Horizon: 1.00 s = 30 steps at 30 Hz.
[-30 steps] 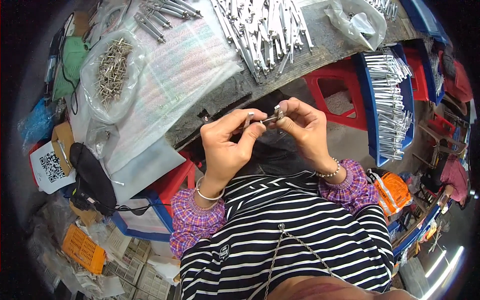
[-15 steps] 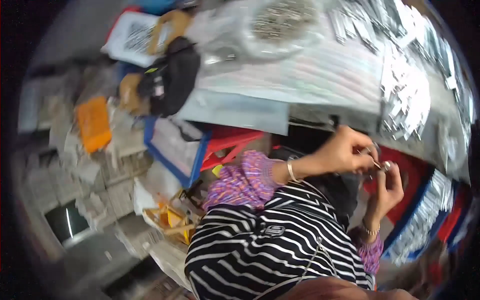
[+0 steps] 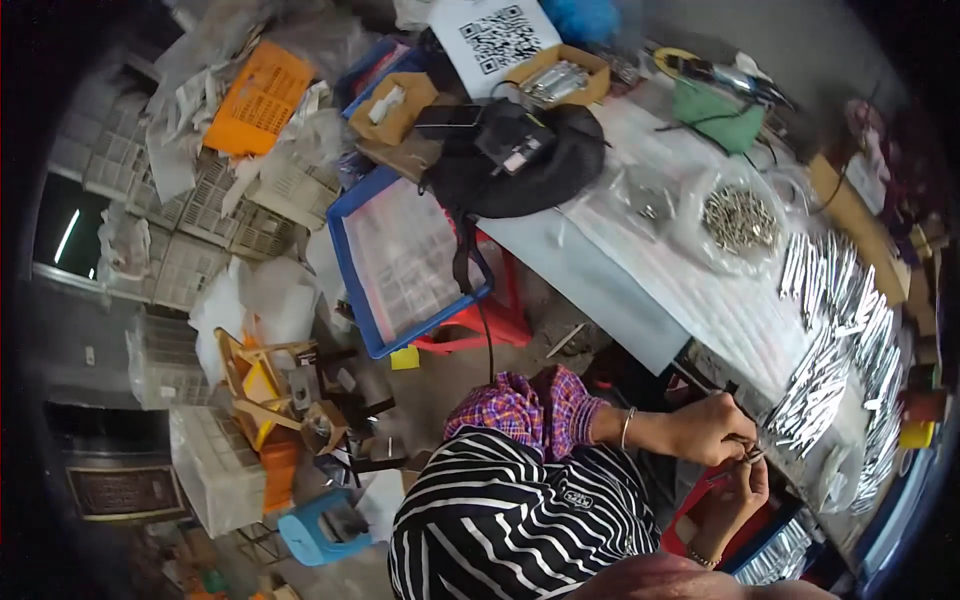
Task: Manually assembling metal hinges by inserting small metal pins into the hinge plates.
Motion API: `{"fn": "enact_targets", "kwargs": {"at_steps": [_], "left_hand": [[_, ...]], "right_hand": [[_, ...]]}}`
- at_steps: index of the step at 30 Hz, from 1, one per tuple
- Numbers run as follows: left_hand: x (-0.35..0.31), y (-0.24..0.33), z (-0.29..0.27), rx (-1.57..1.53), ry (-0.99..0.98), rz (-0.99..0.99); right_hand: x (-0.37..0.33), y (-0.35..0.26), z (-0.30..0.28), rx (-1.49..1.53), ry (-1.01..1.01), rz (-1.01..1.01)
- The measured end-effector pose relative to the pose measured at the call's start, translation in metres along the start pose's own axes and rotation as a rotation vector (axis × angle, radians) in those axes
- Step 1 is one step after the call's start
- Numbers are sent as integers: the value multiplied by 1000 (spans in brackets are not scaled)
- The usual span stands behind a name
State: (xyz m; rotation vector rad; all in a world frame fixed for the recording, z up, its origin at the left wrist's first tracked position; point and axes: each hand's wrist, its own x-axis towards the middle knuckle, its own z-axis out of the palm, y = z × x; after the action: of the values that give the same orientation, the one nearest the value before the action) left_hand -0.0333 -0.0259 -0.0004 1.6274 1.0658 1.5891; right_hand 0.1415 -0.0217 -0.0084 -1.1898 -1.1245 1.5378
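Note:
My left hand (image 3: 708, 430), with a bangle at its wrist, is closed in a pinch beside the table edge. Its fingertips meet those of my right hand (image 3: 735, 500), which is closed too and wears a beaded bracelet. A small dark, metallic-looking piece (image 3: 752, 452) shows between the fingertips; its kind is too small to make out. On the table just beyond the hands lie heaps of shiny slim metal parts (image 3: 815, 395). Farther back stands a clear plastic bag (image 3: 740, 225) full of small metal pieces.
A black bag (image 3: 530, 160) lies at the table's far left corner, near open cardboard boxes (image 3: 560, 80). A blue-rimmed tray (image 3: 400, 260) rests on a red stool (image 3: 505, 310). Near my right hand, a blue crate of metal strips (image 3: 780, 555) stands below the table.
The view has swung to the right, so the table now slants across it. My hands, apart at the palms before, have come closer together, fingertips meeting.

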Motion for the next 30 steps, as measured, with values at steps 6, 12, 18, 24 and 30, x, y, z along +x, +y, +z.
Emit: {"fn": "enact_targets", "kwargs": {"at_steps": [6, 12, 18, 24, 30], "left_hand": [[-12, 13, -40, -77, 12, -108], [-15, 11, -56, 21, 81, 167], [-7, 13, -66, -139, -20, -104], [-8, 5, -52, -143, 7, -106], [-8, 6, -33, -35, 18, 7]], "right_hand": [[-2, -15, 34, -203, -86, -80], [-4, -23, 59, -88, -137, 45], [0, -15, 53, -235, -86, -127], [-6, -23, 65, -150, -37, -90], [-3, -12, 34, -114, -42, 5]]}}
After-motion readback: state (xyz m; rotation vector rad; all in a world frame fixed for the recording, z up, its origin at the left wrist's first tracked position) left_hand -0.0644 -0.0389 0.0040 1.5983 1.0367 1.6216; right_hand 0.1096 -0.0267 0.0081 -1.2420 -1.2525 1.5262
